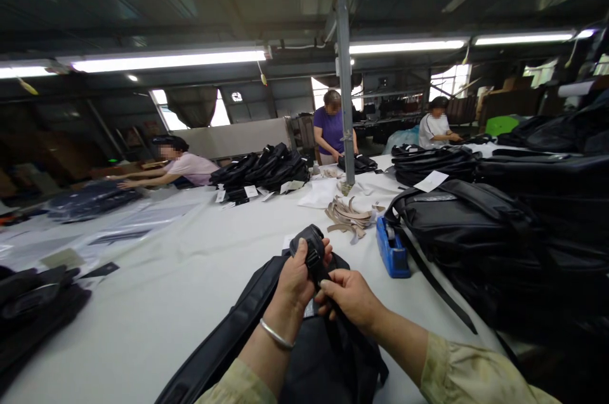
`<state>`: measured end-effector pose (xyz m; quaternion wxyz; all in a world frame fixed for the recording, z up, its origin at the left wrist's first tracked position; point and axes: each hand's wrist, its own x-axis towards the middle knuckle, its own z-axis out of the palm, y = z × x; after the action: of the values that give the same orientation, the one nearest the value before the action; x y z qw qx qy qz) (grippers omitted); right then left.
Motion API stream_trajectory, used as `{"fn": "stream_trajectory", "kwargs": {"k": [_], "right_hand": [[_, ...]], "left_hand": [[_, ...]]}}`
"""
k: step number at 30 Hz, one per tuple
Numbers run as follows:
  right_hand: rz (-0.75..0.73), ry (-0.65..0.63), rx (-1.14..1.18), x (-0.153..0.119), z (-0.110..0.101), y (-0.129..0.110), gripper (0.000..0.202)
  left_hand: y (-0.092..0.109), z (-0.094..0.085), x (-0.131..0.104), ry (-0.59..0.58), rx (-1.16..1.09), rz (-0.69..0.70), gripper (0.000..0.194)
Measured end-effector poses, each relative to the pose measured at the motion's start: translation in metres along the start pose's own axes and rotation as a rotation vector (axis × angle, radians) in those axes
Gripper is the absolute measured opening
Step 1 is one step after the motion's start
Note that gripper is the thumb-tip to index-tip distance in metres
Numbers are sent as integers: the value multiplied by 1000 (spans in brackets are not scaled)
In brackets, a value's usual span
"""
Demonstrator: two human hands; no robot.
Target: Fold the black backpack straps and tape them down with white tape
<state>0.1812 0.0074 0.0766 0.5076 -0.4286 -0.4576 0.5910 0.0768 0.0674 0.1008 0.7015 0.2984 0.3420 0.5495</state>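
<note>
A black bag [328, 353] lies on the white-covered table right in front of me. One long padded strap [223, 334] runs from it toward the lower left. My left hand [299, 277] wraps round a rolled black strap end with a buckle [313, 255], thumb on top. Just to the right, my right hand [349, 296] pinches the black webbing strap [328, 283] below that buckle. Both hands are close together above the bag. Part of a pale label [310, 309] shows between them.
A blue tape dispenser [392, 252] stands right of my hands, beside a large pile of black bags [514, 233]. Beige strips [349, 217] lie ahead near a metal post [346, 93]. More black bags [266, 169] are stacked beyond. Several co-workers [190, 166] handle bags around the table.
</note>
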Motion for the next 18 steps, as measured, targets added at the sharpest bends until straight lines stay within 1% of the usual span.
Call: {"fn": "stream_trajectory", "kwargs": {"k": [2,3,6,8,10,12,14,15,18], "right_hand": [[34,20,10,0,2,3,27],[50,41,20,2,3,2,25],[37,72,36,10,3,-6,22],[-5,31,23,12,2,-11,25],[-25,-42,12,11,-2,-11,30],[-11,-86,-2,7,-5,-7,36],[9,-73,-24,5,-6,-3,38],[11,-53,-28,6,-6,-2,39],[-19,14,0,10,-3,-9,41]], "left_hand": [[-2,1,0,-32,19,24,47],[-3,1,-1,-54,41,11,49],[-3,0,-7,-118,134,-88,60],[0,-1,-11,-143,179,-143,66],[4,0,-13,-121,196,-143,66],[7,1,-14,-81,161,-86,58],[8,3,-13,-54,103,-20,51],[9,3,-12,-59,93,-21,51],[8,3,-10,-114,166,-127,63]]}}
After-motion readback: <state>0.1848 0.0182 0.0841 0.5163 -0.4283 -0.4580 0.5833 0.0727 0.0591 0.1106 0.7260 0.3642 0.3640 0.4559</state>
